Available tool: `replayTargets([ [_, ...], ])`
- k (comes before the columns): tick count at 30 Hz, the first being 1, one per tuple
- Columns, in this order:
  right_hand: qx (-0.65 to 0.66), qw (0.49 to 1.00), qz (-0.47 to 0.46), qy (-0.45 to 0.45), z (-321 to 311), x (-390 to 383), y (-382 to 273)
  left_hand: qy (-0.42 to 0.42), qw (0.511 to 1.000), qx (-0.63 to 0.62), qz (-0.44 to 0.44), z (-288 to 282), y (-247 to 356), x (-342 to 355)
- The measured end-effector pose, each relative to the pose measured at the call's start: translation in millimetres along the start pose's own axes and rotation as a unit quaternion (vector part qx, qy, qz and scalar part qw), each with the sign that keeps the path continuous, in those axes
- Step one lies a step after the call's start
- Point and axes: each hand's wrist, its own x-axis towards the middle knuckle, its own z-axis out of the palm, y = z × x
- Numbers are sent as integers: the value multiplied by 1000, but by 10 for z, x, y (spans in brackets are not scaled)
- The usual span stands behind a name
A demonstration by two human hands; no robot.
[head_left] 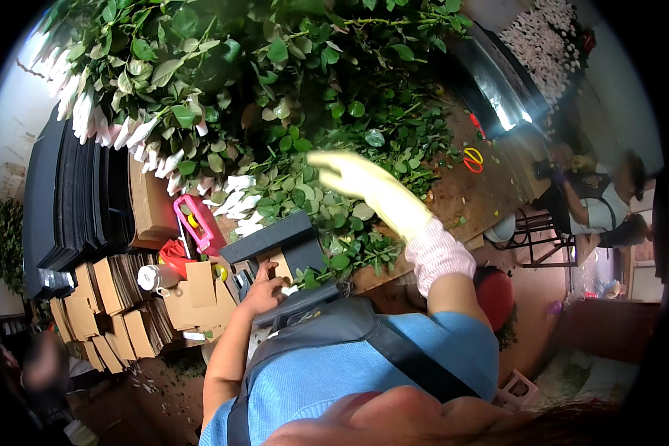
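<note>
My left hand (264, 293), bare, rests at a dark grey box-like holder (293, 256) close to my body. Its fingers are parted, and nothing shows gripped in them. Just beside the fingertips lies a small white wrapped flower head (291, 291) with green leaves. My right hand (357, 180) wears a pale yellow glove with a pink ribbed cuff. It reaches out over leafy rose stems (305, 195), slightly blurred, its fingers apart and holding nothing I can see. White-sleeved flower heads (239, 201) lie to the left of those stems.
A large leafy pile (260, 67) fills the far side. Left are black boards (74, 193), folded cardboard (119, 297), a pink plastic frame (201, 227) and a white cup (156, 277). Scissors (473, 160) lie on the brown table (464, 201). Another person (602, 212) sits at right.
</note>
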Motion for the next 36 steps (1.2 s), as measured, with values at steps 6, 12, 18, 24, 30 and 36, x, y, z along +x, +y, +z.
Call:
replayTargets([
  [6, -586, 810, 24, 7, 44, 864, 964, -15, 1000, 28, -1, -43, -13, 98],
  [12, -479, 868, 106, -76, -370, 830, 237, -17, 1000, 2, -17, -23, 38, 81],
  [18, -380, 925, -6, -23, -829, 723, -429, 9, 1000, -4, 18, 30, -72, 54],
  [24, -380, 892, 235, 69, -370, 927, -803, 1, 1000, -5, -6, 18, -78, -27],
  [30, -517, 835, 187, -15, 412, 599, 611, -16, 1000, 9, 7, 30, -85, 87],
  [36, -416, 878, 92, 218, 46, 534, 434, 14, 999, 30, 12, 78, -100, 47],
])
